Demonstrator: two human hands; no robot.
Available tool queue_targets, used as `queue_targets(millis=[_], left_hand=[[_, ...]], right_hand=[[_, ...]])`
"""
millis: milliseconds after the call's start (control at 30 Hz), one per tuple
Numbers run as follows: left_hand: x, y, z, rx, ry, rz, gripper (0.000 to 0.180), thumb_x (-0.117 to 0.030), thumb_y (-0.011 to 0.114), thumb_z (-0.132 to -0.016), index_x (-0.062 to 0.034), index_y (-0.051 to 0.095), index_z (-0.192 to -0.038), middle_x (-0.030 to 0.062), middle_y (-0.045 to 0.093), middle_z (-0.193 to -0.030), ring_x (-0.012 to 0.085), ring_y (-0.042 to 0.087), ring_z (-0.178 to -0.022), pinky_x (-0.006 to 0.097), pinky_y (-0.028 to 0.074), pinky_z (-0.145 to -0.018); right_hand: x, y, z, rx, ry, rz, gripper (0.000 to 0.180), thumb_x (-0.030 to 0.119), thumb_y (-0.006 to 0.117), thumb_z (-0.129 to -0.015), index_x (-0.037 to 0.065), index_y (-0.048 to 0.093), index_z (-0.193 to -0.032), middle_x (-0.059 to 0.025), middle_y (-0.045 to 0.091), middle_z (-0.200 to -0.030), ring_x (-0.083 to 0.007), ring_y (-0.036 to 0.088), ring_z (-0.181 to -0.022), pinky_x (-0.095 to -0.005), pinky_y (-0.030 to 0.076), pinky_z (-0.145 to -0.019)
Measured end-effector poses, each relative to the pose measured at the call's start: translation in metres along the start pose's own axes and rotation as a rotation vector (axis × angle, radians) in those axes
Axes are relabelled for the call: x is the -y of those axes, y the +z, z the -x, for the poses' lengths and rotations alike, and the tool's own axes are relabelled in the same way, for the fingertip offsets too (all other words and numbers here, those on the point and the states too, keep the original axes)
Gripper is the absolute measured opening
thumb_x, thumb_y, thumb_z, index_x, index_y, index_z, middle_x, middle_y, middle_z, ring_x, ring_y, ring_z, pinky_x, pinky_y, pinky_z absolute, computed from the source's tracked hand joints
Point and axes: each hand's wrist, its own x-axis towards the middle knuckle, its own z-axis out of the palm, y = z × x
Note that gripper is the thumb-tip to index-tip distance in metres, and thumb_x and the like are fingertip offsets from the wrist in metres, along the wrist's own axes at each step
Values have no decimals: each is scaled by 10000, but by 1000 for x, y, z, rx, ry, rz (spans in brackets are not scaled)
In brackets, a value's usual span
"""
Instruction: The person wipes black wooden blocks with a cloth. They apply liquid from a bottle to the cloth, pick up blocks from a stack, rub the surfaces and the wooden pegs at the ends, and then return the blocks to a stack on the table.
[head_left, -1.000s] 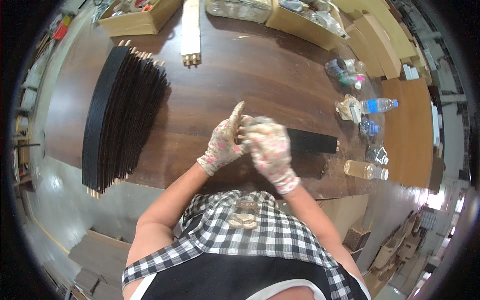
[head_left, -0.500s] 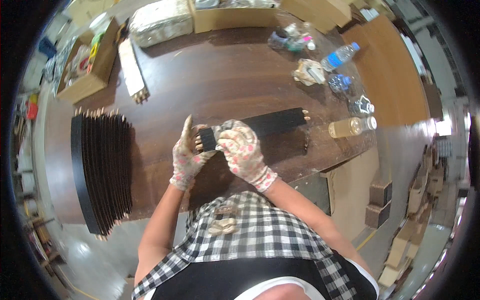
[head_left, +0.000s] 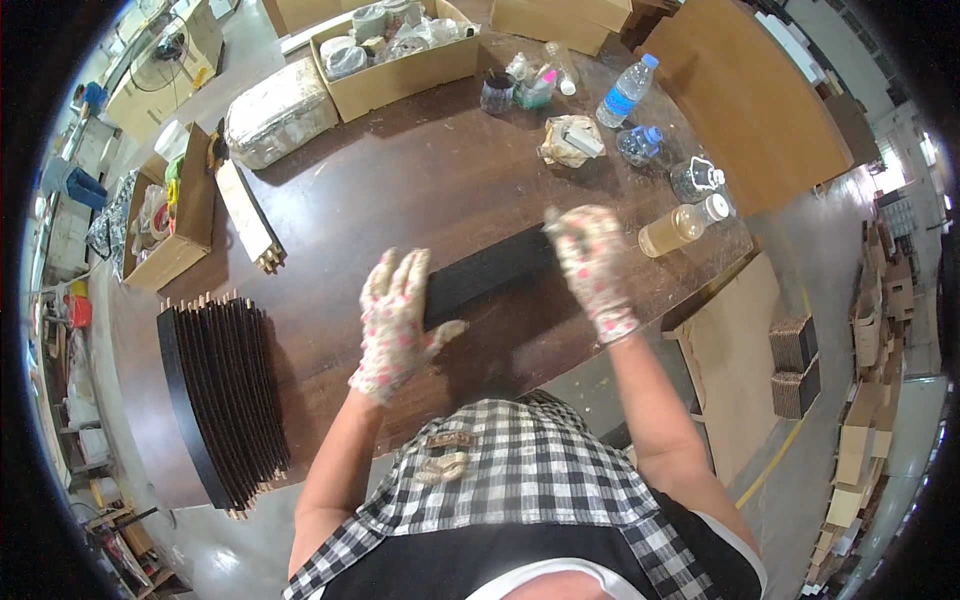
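Note:
A flat black bar (head_left: 490,272) lies on the table, slanting up to the right between my two gloved hands. At its left end is my left hand (head_left: 393,325), fingers stretched out and thumb apart, palm side against the bar's end. Over the right end my right hand (head_left: 592,262) has its fingers curled together; motion blurs them, and what they hold, if anything, cannot be made out. Both gloves are white with pink spots. To the left stands a fanned row of similar black bars (head_left: 225,400) with light wooden pegs showing at their ends.
A pale pegged bundle (head_left: 245,215) lies beyond the row, near an open carton (head_left: 185,245). A wrapped block (head_left: 280,112) and a carton of bags (head_left: 405,85) stand at the back. Bottles (head_left: 672,230) and a crumpled wrapper (head_left: 570,142) line the right side of the brown table (head_left: 340,190).
My right hand has slid from the bar's left part to its right end. My left hand's fingers have straightened at the left end. The view has shifted.

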Motion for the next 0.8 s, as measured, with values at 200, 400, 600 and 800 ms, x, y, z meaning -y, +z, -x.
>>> queue_targets(millis=[200,400,600,800], left_hand=[[-1,27,-12,36,-19,28,673,-224,787,-709,-53,519,-1302,124,596,-1206,300,569,-1106,432,421,-973],[0,27,-9,31,-45,48,682,-218,780,-699,-39,516,-1302,132,598,-1201,306,566,-1108,432,422,-961],[4,33,-9,27,-34,58,850,-183,769,-692,21,367,-1412,158,594,-1115,312,575,-1047,434,428,-929],[5,23,-8,63,-96,188,966,-112,777,-642,106,268,-1433,161,600,-999,321,597,-926,452,450,-851]], right_hand=[[-26,23,13,151,-4,318,133,160,545,-872,43,609,-872,-149,585,-926,-320,535,-910,-444,431,-828],[12,40,19,169,-221,267,46,116,585,-844,73,594,-831,-129,575,-882,-316,532,-868,-459,414,-824],[17,48,6,195,-277,347,46,133,610,-850,88,611,-838,-103,584,-836,-280,553,-819,-424,445,-747],[36,64,10,169,-308,170,30,119,645,-794,120,620,-811,-86,596,-896,-280,568,-906,-441,434,-851]])
